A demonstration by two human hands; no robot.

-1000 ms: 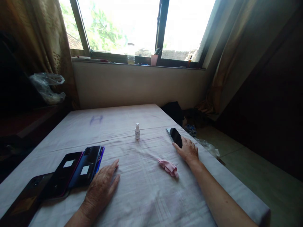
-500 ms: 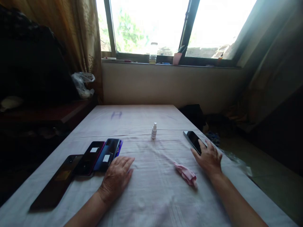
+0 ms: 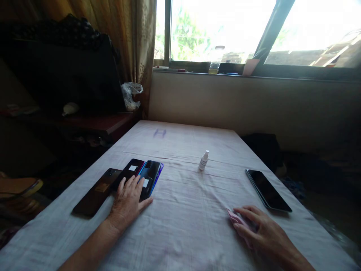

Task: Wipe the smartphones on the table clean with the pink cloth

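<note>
My left hand (image 3: pixel 127 201) lies with fingers spread over the lower part of the phones on the left, its thumb beside the blue phone. Under and around it are a dark phone with a brown label (image 3: pixel 96 195), a black phone with a white sticker (image 3: pixel 129 169) and a blue phone (image 3: pixel 150 171) on top of a purple-edged one. Across the table, my right hand (image 3: pixel 261 229) has its thumb and fingers closed around a crumpled pink cloth (image 3: pixel 235 218). Beyond that hand a black-screened phone (image 3: pixel 269 190) rests face up, apparently on another. A small white spray bottle (image 3: pixel 203 161) stands upright between the hands.
A pale cloth covers the table (image 3: pixel 180 233). To the left, a dark screen (image 3: pixel 76 75) and a plastic bag (image 3: pixel 131 96) sit on a reddish-brown desk (image 3: pixel 113 122). A jar (image 3: pixel 216 62) and a pink cup (image 3: pixel 250 67) stand on the windowsill.
My right hand has left the phone on the right and come to the pink cloth. My left hand has moved onto the left phones. The view has turned left.
</note>
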